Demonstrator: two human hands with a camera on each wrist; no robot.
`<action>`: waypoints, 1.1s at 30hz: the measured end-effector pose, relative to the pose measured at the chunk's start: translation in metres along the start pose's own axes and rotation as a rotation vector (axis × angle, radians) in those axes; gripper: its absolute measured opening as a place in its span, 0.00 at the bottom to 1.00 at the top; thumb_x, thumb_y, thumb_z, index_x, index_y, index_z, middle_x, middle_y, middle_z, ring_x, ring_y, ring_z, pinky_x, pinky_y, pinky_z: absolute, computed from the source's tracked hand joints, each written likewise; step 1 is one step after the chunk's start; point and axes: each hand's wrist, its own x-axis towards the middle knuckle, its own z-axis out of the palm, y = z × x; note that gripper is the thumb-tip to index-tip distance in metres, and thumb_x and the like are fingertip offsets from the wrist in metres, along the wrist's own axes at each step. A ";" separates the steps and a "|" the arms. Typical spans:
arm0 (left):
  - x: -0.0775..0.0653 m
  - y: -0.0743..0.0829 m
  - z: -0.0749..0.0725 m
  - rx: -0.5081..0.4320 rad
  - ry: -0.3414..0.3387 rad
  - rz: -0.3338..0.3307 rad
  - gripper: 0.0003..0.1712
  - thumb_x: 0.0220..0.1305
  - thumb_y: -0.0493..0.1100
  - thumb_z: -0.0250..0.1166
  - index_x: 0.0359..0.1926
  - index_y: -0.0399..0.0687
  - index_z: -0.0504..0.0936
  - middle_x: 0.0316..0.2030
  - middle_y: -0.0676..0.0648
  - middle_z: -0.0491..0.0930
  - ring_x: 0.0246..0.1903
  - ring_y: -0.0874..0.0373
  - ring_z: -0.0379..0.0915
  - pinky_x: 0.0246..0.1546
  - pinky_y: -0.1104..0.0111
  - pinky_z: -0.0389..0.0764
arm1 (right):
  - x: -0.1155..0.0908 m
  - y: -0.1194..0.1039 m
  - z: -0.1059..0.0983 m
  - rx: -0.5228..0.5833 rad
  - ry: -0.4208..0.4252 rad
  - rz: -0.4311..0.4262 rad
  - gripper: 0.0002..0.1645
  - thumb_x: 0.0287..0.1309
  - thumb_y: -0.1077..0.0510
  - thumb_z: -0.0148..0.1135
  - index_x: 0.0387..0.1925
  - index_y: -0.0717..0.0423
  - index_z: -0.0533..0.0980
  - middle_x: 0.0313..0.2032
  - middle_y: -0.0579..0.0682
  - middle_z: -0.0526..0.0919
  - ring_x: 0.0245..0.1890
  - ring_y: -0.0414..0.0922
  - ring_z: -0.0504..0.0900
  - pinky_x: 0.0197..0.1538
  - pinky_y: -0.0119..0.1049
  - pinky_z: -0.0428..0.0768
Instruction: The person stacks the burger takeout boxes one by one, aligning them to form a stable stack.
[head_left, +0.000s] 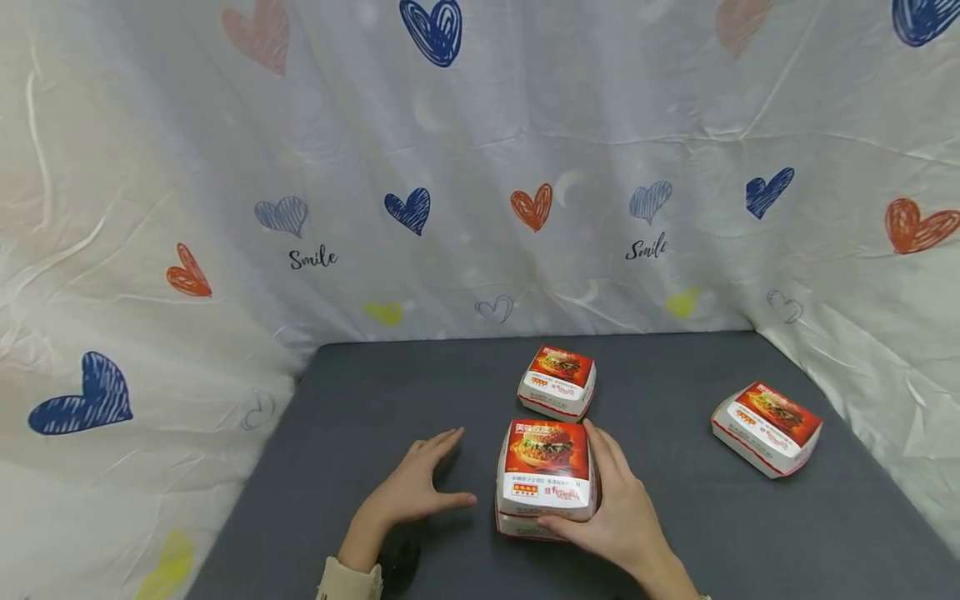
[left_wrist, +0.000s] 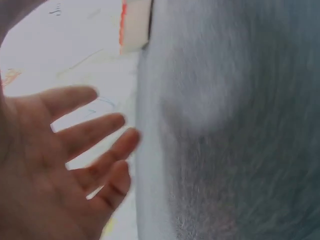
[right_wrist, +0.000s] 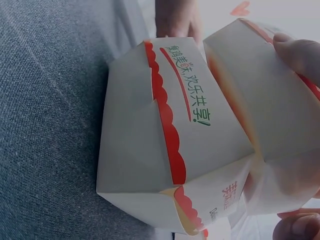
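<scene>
Above lower box (right_wrist: 135, 135) | right hand (head_left: 618, 517) grips upper box (head_left: 546, 487) | picture end (head_left: 547, 450) away

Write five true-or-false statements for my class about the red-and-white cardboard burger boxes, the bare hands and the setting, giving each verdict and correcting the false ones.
1. The right hand grips the upper red-and-white cardboard burger box of the near stack. True.
2. The left hand is gripping a burger box. False: it holds nothing, and its fingers are apart from the stack.
3. A lower red-and-white cardboard box sits beneath the gripped one. True.
4. The rightmost burger box touches the farthest burger box. False: dark grey tabletop shows between them.
5. The pale fabric backdrop is plain. False: it has printed hearts.
</scene>
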 end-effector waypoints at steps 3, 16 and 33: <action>0.012 -0.005 -0.005 0.019 0.058 -0.005 0.60 0.55 0.64 0.81 0.82 0.49 0.64 0.77 0.40 0.67 0.73 0.36 0.62 0.67 0.34 0.68 | 0.000 -0.001 0.001 -0.001 0.009 -0.005 0.77 0.35 0.28 0.88 0.82 0.49 0.59 0.72 0.50 0.71 0.54 0.44 0.83 0.52 0.48 0.86; 0.082 0.000 -0.007 0.029 0.097 0.061 0.64 0.55 0.67 0.79 0.84 0.50 0.59 0.78 0.35 0.64 0.73 0.35 0.62 0.68 0.36 0.69 | 0.001 0.002 0.001 0.005 0.010 -0.002 0.77 0.36 0.28 0.87 0.82 0.51 0.59 0.72 0.52 0.70 0.56 0.45 0.82 0.54 0.50 0.85; 0.151 0.029 -0.001 0.086 0.010 0.116 0.71 0.52 0.71 0.79 0.86 0.50 0.52 0.82 0.39 0.57 0.80 0.31 0.48 0.76 0.35 0.55 | 0.000 0.006 0.003 0.041 -0.003 0.009 0.77 0.38 0.28 0.86 0.84 0.43 0.55 0.74 0.50 0.68 0.54 0.42 0.83 0.54 0.46 0.85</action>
